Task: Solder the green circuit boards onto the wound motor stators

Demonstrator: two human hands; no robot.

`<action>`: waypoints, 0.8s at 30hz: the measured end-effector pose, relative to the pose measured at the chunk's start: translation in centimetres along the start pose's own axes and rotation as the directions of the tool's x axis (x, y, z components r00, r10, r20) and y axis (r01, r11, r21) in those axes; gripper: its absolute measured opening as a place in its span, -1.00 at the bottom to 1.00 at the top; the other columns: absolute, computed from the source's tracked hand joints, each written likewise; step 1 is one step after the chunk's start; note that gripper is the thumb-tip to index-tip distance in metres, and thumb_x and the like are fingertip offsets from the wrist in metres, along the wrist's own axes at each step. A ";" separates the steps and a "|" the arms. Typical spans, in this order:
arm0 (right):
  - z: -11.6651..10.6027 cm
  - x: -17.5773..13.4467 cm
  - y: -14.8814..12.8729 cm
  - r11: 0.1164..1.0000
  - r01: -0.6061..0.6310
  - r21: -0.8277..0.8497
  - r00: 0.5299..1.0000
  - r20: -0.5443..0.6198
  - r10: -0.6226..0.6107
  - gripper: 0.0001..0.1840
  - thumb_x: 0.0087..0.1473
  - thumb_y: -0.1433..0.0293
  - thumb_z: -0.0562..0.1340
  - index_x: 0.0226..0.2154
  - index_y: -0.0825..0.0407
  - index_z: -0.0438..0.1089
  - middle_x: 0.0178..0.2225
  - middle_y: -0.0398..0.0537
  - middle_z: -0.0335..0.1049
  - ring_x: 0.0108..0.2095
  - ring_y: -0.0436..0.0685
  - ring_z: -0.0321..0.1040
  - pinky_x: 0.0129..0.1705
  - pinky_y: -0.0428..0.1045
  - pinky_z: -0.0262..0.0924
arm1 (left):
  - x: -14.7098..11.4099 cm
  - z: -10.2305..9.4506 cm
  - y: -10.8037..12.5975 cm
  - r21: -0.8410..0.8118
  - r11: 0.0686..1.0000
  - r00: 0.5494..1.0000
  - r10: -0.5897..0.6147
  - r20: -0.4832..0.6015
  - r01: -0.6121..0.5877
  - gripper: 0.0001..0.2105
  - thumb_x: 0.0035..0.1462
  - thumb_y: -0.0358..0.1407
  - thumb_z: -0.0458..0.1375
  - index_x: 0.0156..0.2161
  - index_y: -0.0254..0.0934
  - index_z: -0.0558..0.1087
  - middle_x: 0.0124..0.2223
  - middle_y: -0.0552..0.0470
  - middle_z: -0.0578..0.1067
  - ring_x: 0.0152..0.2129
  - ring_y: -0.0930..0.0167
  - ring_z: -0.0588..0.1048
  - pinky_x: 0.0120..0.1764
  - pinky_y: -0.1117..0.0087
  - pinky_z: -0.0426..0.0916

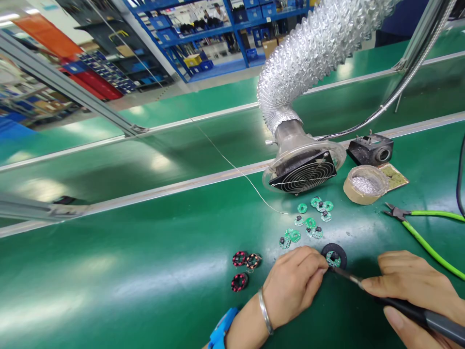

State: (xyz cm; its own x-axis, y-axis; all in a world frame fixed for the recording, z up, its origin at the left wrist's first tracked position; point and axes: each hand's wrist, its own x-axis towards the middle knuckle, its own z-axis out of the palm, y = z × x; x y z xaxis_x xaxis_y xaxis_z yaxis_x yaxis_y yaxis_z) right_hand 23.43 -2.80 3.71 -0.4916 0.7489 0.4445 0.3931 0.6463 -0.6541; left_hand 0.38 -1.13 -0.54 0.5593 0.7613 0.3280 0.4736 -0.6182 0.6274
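Note:
My right hand (417, 291) grips the dark handle of a soldering iron (403, 306), whose tip points left at a small round green circuit board (333, 259). That board sits inside a black ring (340, 251) on the green bench. At the board's left edge, the fingertips of my left hand (296, 278) are pinched together, close to the iron's tip; what they hold is hidden. Several round green boards (310, 223), some with black parts on them, lie loose beyond my left hand. Left of it are three wound coils (239, 282), with red-and-black or copper windings.
A fume extractor hood (305, 174) on a silver flexible duct (286, 77) hangs over the bench. A thin wire (236, 167) slants down toward the boards. At right are a round tub (365, 186), a black holder (370, 149) and green-handled cutters (423, 228).

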 end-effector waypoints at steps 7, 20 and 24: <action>-0.6 -0.4 0.2 1.000 -0.001 0.015 1.000 -0.027 0.002 -0.70 0.28 0.31 0.03 0.02 -0.15 0.30 -0.53 -0.07 0.43 -0.44 0.23 0.47 -0.50 0.08 0.33 | 0.0 -0.1 0.0 -0.002 1.000 1.000 0.003 -0.004 -0.003 -0.88 0.22 -0.48 0.03 -0.20 -0.25 0.36 -0.29 0.01 0.52 -0.38 0.42 0.48 -0.28 0.44 0.40; 3.3 1.8 3.8 0.985 0.171 0.027 0.985 -0.014 -0.171 -0.62 0.15 0.65 0.08 -0.01 0.07 0.30 -0.53 -0.18 0.19 -0.50 0.02 0.08 -0.46 -0.05 0.04 | 0.0 0.2 0.1 0.032 0.999 0.999 0.021 -0.046 -0.019 -0.88 0.19 -0.50 0.03 -0.25 -0.26 0.36 -0.35 0.02 0.50 -0.44 0.43 0.46 -0.33 0.45 0.39; 3.8 2.0 4.2 0.984 0.175 0.029 0.984 0.017 -0.176 -0.63 0.15 0.67 0.05 -0.04 0.07 0.29 -0.52 -0.17 0.17 -0.46 0.03 0.06 -0.42 -0.05 0.03 | -0.1 0.6 0.4 0.041 0.999 0.994 -0.024 -0.107 0.029 -0.91 0.15 -0.48 0.08 -0.28 -0.26 0.37 -0.39 0.03 0.49 -0.46 0.42 0.46 -0.36 0.43 0.37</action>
State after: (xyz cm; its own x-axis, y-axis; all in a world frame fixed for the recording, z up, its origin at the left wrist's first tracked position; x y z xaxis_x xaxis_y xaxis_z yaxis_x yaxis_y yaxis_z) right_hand 21.17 0.81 -0.45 -0.5664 0.6208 0.5421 0.2778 0.7631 -0.5836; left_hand 0.92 -1.64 -0.73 0.4719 0.7926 0.3861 0.5167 -0.6035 0.6073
